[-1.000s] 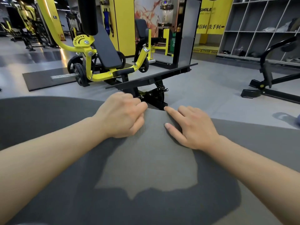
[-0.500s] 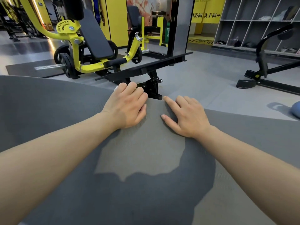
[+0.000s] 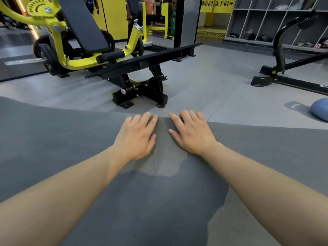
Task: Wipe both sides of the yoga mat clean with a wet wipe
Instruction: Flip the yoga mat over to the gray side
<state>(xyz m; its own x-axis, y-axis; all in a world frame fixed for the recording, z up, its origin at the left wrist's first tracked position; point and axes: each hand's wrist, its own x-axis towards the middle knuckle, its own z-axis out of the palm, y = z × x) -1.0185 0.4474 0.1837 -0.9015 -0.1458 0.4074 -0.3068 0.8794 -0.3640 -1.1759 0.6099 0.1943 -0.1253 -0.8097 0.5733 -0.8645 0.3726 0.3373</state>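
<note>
Since the earlier frames the left hand (image 3: 137, 137) had uncurled from a loose fist into a flat spread, and both hands had slid forward to the far edge of the yoga mat (image 3: 53, 142), while the view had dipped so that more of the floor (image 3: 221, 86) beyond showed. The left hand lay palm down with its fingers straight and fanned, the fingertips reaching the mat's far edge. The right hand (image 3: 191, 134) lay just beside it, also flat and open, fingers extended toward the same edge and thumb pointing inward; a narrow strip of mat separated the two. Neither hand held anything, and no wipe could be seen under either palm. The grey mat lay spread on the floor across the whole lower part of the view, under both forearms, its ribbed texture clear between the hands. A lighter patch sat just behind the hands, with a darker area below it toward the person. Beyond the mat's edge stood a black and yellow weight machine (image 3: 74, 41) with a padded seat and a black base close to the mat. To the right stood a black frame (image 3: 280, 55) on the floor, and a blue rounded object (image 3: 319, 109) lay near the right edge. Grey cubby shelves (image 3: 266, 20) lined the back wall, beside a yellow sign (image 3: 216, 4).
</note>
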